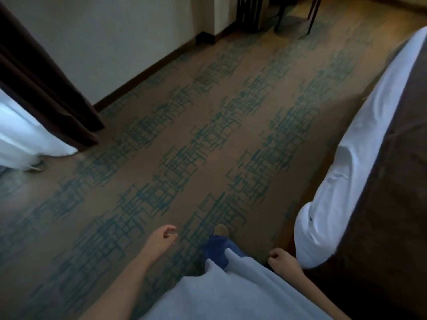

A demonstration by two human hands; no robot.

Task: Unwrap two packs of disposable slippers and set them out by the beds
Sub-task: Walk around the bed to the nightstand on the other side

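No slipper pack shows anywhere in the head view. My left hand (164, 236) hangs low over the carpet with its fingers loosely curled and nothing in it. My right hand (280, 256) is down at my side, curled into a loose fist, empty, close to the bed's corner. The bed (342, 181) runs along the right, with a white sheet and a dark brown cover on top. Below me are my pale shirt, a blue trouser leg and one foot stepping forward.
Brown carpet (208, 135) with a teal line pattern fills the floor ahead. A dark curtain (46, 88) and white sheer hang at the left by the wall. Dark chair or table legs (277, 17) stand at the far end.
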